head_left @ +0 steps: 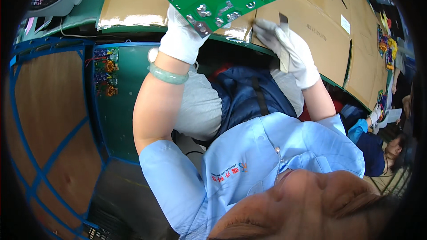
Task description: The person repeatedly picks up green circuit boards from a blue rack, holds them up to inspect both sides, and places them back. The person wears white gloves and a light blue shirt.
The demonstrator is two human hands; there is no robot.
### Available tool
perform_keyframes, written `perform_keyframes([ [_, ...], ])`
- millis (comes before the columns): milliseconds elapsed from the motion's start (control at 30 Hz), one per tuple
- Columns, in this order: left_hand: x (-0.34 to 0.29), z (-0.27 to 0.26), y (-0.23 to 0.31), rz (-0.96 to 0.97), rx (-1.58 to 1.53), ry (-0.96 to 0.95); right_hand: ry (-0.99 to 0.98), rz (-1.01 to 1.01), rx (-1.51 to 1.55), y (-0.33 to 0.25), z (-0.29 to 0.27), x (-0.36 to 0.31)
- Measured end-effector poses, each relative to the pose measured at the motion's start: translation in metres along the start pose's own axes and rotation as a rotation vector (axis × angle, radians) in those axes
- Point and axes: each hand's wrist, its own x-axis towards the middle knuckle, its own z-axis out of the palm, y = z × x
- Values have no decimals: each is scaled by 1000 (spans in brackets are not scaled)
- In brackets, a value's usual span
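My left hand [181, 40], in a white glove, grips the near corner of a green circuit board [231, 0]. The board is raised and tilted, its side with shiny solder joints showing. Most of the left fingers are hidden behind it. To the right, apart from the board, my gloved right hand [289, 49] is closed around a flat, narrow tool [283, 19]. A grey metal end of this tool sticks out above the fingers and a pale end shows below them; its exact kind I cannot make out.
Brown cardboard [311, 31] covers the bench in front of me. On the left, boards with copper coils [109, 66] lie on a green surface [126, 111] beside a blue-framed rack [53, 120]. At the right, another person [378, 151] with gloved hands works near more boards.
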Motion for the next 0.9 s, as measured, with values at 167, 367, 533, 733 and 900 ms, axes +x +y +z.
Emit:
perform_keyframes([
  [167,2,34,-10,101,444,373,-81,135,-188,4,-8,-49],
  [367,0,44,-18,10,387,417,221,-130,-575,-28,-19,-35],
  [533,7,-2,-14,-173,-160,-233,360,-404,-348,-22,-31,-5],
  [733,15,-15,-17,-242,-203,-22,348,-353,-232,-6,-41,-3],
  [900,18,-19,-20,-193,-119,60,380,-335,-223,-2,-42,-4],
])
